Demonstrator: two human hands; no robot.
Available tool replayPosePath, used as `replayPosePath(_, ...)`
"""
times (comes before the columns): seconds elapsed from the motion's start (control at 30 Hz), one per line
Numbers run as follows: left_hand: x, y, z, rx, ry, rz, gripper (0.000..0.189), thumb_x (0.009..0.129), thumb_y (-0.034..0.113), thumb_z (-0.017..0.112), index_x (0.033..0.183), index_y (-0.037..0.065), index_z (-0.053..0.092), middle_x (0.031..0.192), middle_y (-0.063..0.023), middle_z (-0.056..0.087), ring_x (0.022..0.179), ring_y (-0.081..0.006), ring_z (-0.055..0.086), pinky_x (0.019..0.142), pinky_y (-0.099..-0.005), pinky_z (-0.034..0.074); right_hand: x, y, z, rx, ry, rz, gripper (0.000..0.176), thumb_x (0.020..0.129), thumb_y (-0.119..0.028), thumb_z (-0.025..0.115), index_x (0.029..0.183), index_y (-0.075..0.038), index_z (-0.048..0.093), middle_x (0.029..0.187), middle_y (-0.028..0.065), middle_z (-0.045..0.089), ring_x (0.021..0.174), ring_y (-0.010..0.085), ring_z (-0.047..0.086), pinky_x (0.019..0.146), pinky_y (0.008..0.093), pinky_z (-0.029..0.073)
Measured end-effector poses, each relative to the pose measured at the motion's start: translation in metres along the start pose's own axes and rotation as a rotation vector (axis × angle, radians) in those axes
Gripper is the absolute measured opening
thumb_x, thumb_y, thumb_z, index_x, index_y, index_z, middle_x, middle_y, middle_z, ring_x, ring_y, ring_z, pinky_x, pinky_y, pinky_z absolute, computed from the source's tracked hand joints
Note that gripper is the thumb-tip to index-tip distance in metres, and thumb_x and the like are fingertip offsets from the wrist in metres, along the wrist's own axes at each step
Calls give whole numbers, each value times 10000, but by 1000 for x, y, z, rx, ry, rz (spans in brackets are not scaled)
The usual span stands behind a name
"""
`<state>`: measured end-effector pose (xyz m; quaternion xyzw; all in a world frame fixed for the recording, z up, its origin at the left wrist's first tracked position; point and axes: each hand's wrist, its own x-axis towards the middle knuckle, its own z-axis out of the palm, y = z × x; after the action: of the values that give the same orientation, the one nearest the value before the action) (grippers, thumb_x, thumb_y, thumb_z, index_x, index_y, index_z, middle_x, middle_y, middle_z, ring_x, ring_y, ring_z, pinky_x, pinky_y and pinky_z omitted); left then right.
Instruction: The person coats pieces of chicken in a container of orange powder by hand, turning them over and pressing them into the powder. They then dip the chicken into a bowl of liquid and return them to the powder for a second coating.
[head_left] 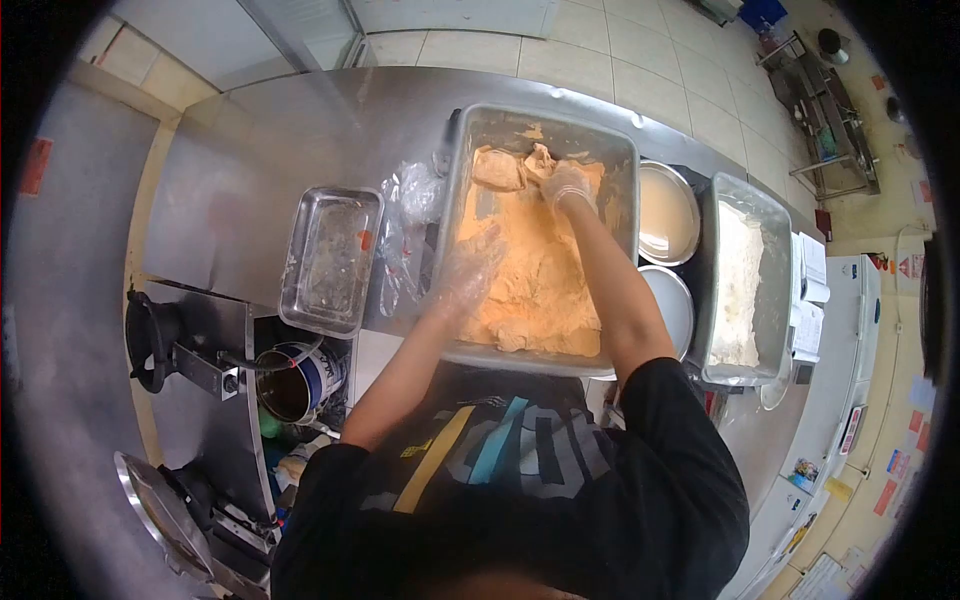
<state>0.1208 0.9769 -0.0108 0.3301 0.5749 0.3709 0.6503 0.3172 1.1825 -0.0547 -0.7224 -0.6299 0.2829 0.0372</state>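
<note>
A deep grey tub [628, 190] holds orange-tinted powder [535, 260]. Coated pieces lie at its far end, among them a flat piece [498, 171]. My right hand [568, 186], in a clear glove, is closed on a coated piece [541, 161] beside that flat one. Over the left part of the powder is my left hand [477, 270], also gloved, its fingers apart and nothing held in it.
Left of the tub are crumpled clear plastic [412, 195] and a steel tray [331, 262]. On the right stand a bowl of pale liquid [664, 212], a second round bowl [668, 300] and a tub of white powder [738, 285]. An open can [290, 390] sits lower left.
</note>
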Motion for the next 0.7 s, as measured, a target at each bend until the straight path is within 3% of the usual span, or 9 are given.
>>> replayPosePath(0.03,-1,0,-2,106,15,26,605,1015,260,706,1564,102,508,1503,-35,580,1234,-182,621,941,-317,537,2,-11,9,4,-3,-92,605,998,-338,597,1533,-87,471,1375,253,654,1290,417,619,1072,484,498)
replayPosePath(0.13,-10,8,3,-73,69,-42,543,1029,230,685,1535,91,546,1430,-19,634,1154,-145,655,903,-282,537,15,-23,16,-54,-46,-281,504,1002,-275,551,1448,-42,528,1366,270,653,1274,424,630,1058,496,506)
replayPosePath(0.23,-6,5,2,112,119,37,501,987,218,684,1441,19,616,1169,-161,742,950,-193,702,811,-351,542,11,-8,3,-115,-118,-228,609,972,-372,603,1508,-97,516,1399,289,623,1295,424,611,1073,514,492)
replayPosePath(0.3,-9,21,4,536,51,207,498,954,204,681,1409,7,632,1165,-206,738,1000,-270,716,848,-398,551,-6,8,-22,-223,-90,-234,557,975,-327,589,1480,-93,553,1404,286,622,1297,414,613,1087,502,490)
replayPosePath(0.37,-8,30,12,794,-76,297,498,931,248,689,1361,1,649,1172,-240,731,1054,-346,711,899,-440,547,-42,15,-56,-546,-410,-204,524,958,-328,603,1420,-82,617,1387,275,640,1295,393,621,1090,469,499)
replayPosePath(0.43,3,28,31,941,-227,317,510,916,334,712,1299,0,669,1173,-253,726,1095,-402,695,949,-470,534,-79,43,-51,-637,-542,-422,501,943,-353,610,1349,-66,671,1322,260,685,1246,393,657,1043,456,525)
replayPosePath(0.5,25,14,49,1191,-336,390,518,891,384,741,1239,3,694,1137,-249,735,1105,-418,693,967,-480,534,-148,27,-83,-464,-655,-239,497,934,-394,615,1286,-52,694,1270,243,712,1196,399,680,997,465,540)
replayPosePath(0.6,24,45,66,1422,-436,365,452,847,307,756,1180,3,723,1146,-241,736,1108,-395,702,958,-484,551,-160,65,-52,-540,-388,-321,471,937,-413,616,1210,-42,713,1251,228,720,1178,407,680,992,478,530)
replayPosePath(0.7,29,39,67,1464,-444,393,408,815,271,783,1127,11,745,1135,-239,737,1099,-388,708,946,-489,560,-174,67,-46,-404,-252,-210,445,945,-415,620,1170,-46,727,1197,211,737,1157,381,690,991,454,535)
